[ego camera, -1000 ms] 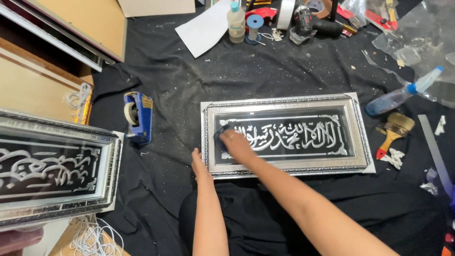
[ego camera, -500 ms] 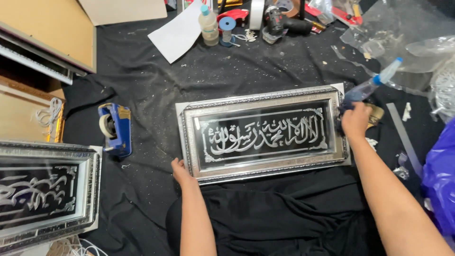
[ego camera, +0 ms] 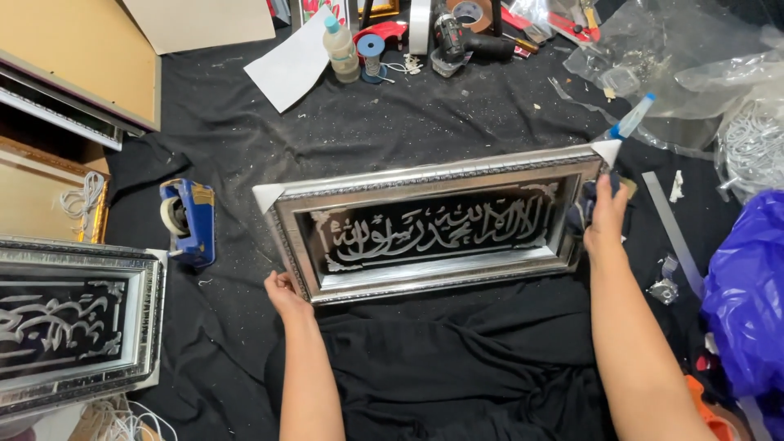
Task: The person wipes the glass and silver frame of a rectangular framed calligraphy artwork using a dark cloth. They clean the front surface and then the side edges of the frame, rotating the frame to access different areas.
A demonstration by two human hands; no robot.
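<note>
Two hands on one silver frame (ego camera: 437,224), lying on a black cloth (ego camera: 425,359). Left hand (ego camera: 286,292) grips the near left corner, fingers curled under the edge. Right hand (ego camera: 606,219) clamps the right end, fingers closed round the rail, apparently with a dark rag bunched in them. Holding at opposite ends likely steadies the long frame; its far edge looks tilted up. White card protectors cap the far corners. Tape dispenser (ego camera: 186,220) sits well left. Spray bottle (ego camera: 627,126) lies just beyond the right hand. Second frame (ego camera: 73,327) far left.
</note>
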